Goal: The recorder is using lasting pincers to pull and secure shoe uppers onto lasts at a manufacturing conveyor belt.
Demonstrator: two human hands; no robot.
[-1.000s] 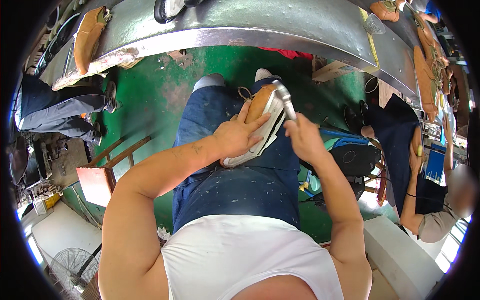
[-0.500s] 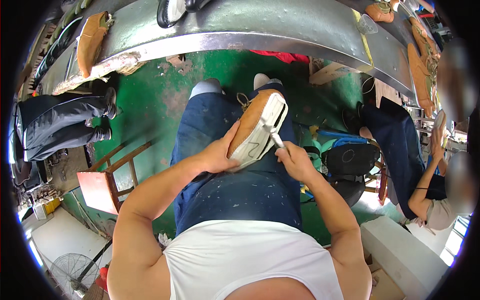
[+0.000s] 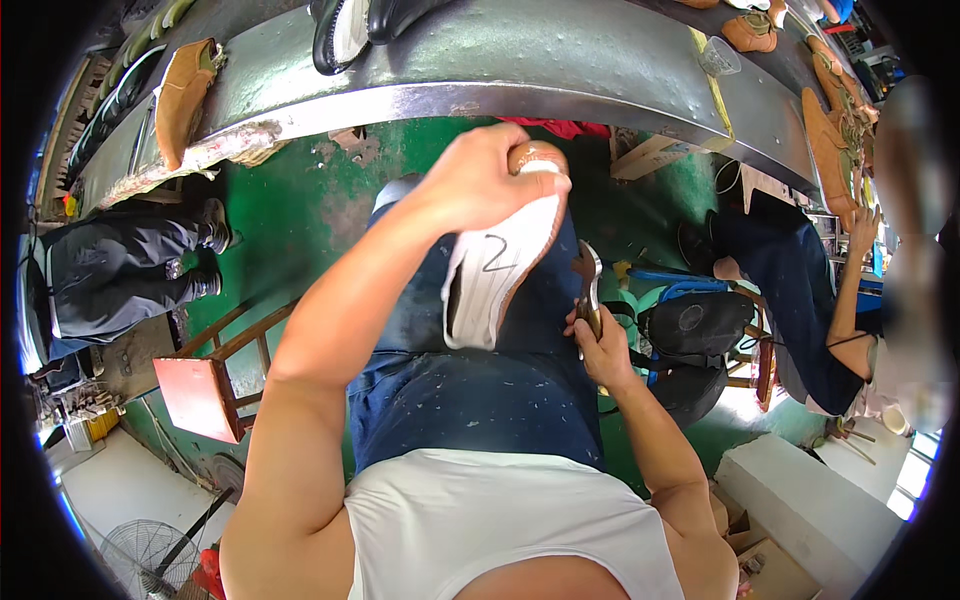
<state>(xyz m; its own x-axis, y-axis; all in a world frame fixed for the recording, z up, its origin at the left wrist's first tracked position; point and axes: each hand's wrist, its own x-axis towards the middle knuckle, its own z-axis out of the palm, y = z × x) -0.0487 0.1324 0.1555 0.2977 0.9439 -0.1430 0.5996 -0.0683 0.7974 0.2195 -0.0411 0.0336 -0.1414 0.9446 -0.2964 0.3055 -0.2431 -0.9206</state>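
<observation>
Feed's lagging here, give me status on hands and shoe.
Left hand gripping the shoe at its toe, sole up. Right hand holds pincers beside it. Nothing between them.

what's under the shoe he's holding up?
Under the shoe, gripped at the toe by the left hand, are the person's jeans-clad thighs. The floor beneath is hidden by the legs. The right hand holds pincers beside it.

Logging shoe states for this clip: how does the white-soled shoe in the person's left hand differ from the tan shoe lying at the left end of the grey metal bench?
The white-soled shoe is lifted over the lap, gripped at one end by the left hand, pale sole facing the camera. The tan shoe lies untouched on the grey metal bench, its brown upper showing rather than a sole. Both are single shoes.
</observation>
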